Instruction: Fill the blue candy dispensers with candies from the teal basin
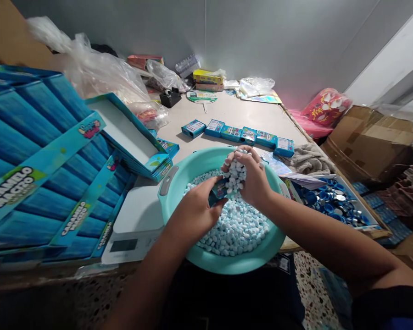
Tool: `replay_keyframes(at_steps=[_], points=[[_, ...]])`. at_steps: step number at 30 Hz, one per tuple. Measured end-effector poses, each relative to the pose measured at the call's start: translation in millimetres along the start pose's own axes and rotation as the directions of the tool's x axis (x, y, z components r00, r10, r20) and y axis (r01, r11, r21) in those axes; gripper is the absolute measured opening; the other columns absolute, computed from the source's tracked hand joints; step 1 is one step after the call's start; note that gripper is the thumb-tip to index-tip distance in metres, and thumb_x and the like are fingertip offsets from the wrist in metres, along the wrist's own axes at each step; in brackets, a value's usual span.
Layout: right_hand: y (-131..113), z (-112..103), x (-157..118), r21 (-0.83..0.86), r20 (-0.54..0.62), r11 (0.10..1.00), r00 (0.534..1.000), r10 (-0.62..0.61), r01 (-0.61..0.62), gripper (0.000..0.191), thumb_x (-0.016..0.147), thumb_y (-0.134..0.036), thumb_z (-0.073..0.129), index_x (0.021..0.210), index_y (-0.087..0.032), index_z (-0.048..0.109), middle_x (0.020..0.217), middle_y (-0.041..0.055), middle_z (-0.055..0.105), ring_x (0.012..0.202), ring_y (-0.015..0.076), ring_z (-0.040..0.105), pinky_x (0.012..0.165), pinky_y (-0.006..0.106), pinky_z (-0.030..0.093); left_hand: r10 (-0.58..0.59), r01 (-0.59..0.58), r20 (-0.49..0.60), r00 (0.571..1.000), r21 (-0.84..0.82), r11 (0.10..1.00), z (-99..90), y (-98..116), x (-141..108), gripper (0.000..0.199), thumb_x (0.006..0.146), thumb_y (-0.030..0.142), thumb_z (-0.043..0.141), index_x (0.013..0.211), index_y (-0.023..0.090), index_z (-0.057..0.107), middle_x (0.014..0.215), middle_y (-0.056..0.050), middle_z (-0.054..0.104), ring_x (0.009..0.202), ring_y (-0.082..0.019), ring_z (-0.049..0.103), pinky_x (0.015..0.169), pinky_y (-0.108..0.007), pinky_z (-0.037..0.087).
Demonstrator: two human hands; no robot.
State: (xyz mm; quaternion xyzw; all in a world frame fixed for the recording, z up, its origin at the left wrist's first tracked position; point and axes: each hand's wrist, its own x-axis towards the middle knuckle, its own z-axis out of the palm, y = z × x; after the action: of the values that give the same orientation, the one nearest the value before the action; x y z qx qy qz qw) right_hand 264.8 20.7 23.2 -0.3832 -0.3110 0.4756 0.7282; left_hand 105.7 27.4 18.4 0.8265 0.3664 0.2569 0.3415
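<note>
A turquoise basin [223, 266] holds a heap of small white and pale-blue candies [234, 229]. Over it my left hand [201, 204] grips a small blue candy box [219, 189], its fingers wrapped round the sides. My right hand [253, 176] is cupped round a handful of the candies [236, 176], close against the box; some lie at the box's edge. The box's opening is mostly hidden by the candies and fingers. Behind the basin several small blue boxes [231, 133] stand in a row on the table.
At the left, large blue display boxes [37, 174] are stacked beside an open blue tray [127, 133]. A white scale [134, 224] sits left of the basin. To the right are a grey cloth [309, 159] and a box of blue caps [333, 199]. Plastic bags [99, 73] lie behind.
</note>
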Motion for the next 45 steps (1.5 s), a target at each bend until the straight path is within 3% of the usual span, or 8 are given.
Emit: replay_keyframes(at_steps=[7, 13, 19, 24, 28, 32, 40, 45], points=[[-6, -2, -1, -0.081, 0.011, 0.997, 1.0, 0.016, -0.015, 0.027, 0.076, -0.042, 0.07, 0.086, -0.026, 0.051, 0.08, -0.0012, 0.059, 0.077, 0.0176, 0.062, 0.069, 0.033, 0.054, -0.047, 0.046, 0.038, 0.998, 0.045, 0.998, -1.5, 4, -3, 0.05, 0.092, 0.03, 0.062, 0.14, 0.019, 0.056, 0.139, -0.01, 0.065, 0.128, -0.03, 0.061, 0.11, -0.043, 0.05], [-8, -1, -2, -0.187, 0.042, 0.982, 0.999, 0.01, -0.002, 0.026, 0.076, -0.049, 0.069, 0.085, -0.025, 0.061, 0.079, 0.0002, 0.06, 0.076, 0.019, 0.062, 0.075, 0.037, 0.054, -0.076, 0.079, -0.07, 0.995, 0.029, 0.996, -3.0, 3, -5, 0.05, 0.091, 0.03, 0.065, 0.14, 0.022, 0.056, 0.136, -0.009, 0.067, 0.125, -0.03, 0.064, 0.109, -0.043, 0.051], [-6, -8, -2, -0.195, 0.119, 0.975, 0.989, -0.085, 0.108, 0.023, 0.087, -0.045, 0.064, 0.078, -0.023, 0.067, 0.072, 0.0002, 0.056, 0.071, 0.0165, 0.056, 0.072, 0.034, 0.048, -0.003, 0.001, 0.041, 0.999, 0.05, 0.999, 1.5, 2, -6, 0.051, 0.092, 0.03, 0.064, 0.141, 0.019, 0.055, 0.138, -0.011, 0.066, 0.129, -0.03, 0.061, 0.109, -0.042, 0.05], [-4, -10, -1, -0.234, 0.121, 0.971, 0.992, -0.022, 0.05, 0.03, 0.087, -0.042, 0.065, 0.066, -0.022, 0.056, 0.068, 0.0004, 0.053, 0.066, 0.0155, 0.05, 0.067, 0.032, 0.043, 0.003, -0.002, 0.072, 0.997, -0.014, 1.0, 2.5, 0, -5, 0.051, 0.093, 0.03, 0.062, 0.142, 0.02, 0.054, 0.139, -0.01, 0.065, 0.128, -0.029, 0.061, 0.11, -0.042, 0.05], [-6, -8, -3, -0.265, 0.109, 0.964, 0.994, 0.012, 0.017, 0.036, 0.087, -0.055, 0.063, 0.071, -0.024, 0.054, 0.076, 0.0022, 0.055, 0.072, 0.0178, 0.054, 0.072, 0.034, 0.048, -0.06, 0.067, 0.112, 0.992, -0.054, 0.996, 1.3, 1, -4, 0.049, 0.091, 0.031, 0.064, 0.138, 0.023, 0.056, 0.138, -0.01, 0.066, 0.128, -0.031, 0.061, 0.108, -0.045, 0.051], [-8, -7, -4, -0.223, 0.129, 0.975, 0.991, 0.036, -0.007, 0.046, 0.086, -0.071, 0.057, 0.078, -0.025, 0.055, 0.079, 0.0034, 0.058, 0.079, 0.0205, 0.06, 0.075, 0.036, 0.051, -0.088, 0.09, 0.064, 0.994, -0.024, 0.996, -0.5, 2, -3, 0.053, 0.092, 0.029, 0.061, 0.143, 0.02, 0.052, 0.14, -0.012, 0.064, 0.126, -0.031, 0.062, 0.11, -0.047, 0.049], [-13, -7, -2, -0.348, 0.33, 0.937, 0.932, 0.15, -0.027, 0.073, 0.078, -0.093, 0.044, 0.085, -0.024, 0.065, 0.091, 0.0066, 0.066, 0.095, 0.0243, 0.065, 0.093, 0.04, 0.05, -0.141, 0.142, 0.039, 0.989, -0.033, 0.989, -5.7, -5, 2, 0.048, 0.087, 0.032, 0.067, 0.134, 0.024, 0.06, 0.127, -0.009, 0.072, 0.113, -0.032, 0.069, 0.101, -0.047, 0.054], [-11, -14, -2, -0.405, 0.395, 0.914, 0.902, 0.174, 0.001, 0.082, 0.077, -0.097, 0.041, 0.096, -0.023, 0.072, 0.103, 0.0084, 0.07, 0.106, 0.0267, 0.063, 0.101, 0.042, 0.047, -0.171, 0.172, 0.023, 0.985, -0.041, 0.984, -7.1, -4, 2, 0.049, 0.086, 0.032, 0.069, 0.133, 0.024, 0.062, 0.126, -0.009, 0.072, 0.113, -0.031, 0.068, 0.098, -0.045, 0.055]])
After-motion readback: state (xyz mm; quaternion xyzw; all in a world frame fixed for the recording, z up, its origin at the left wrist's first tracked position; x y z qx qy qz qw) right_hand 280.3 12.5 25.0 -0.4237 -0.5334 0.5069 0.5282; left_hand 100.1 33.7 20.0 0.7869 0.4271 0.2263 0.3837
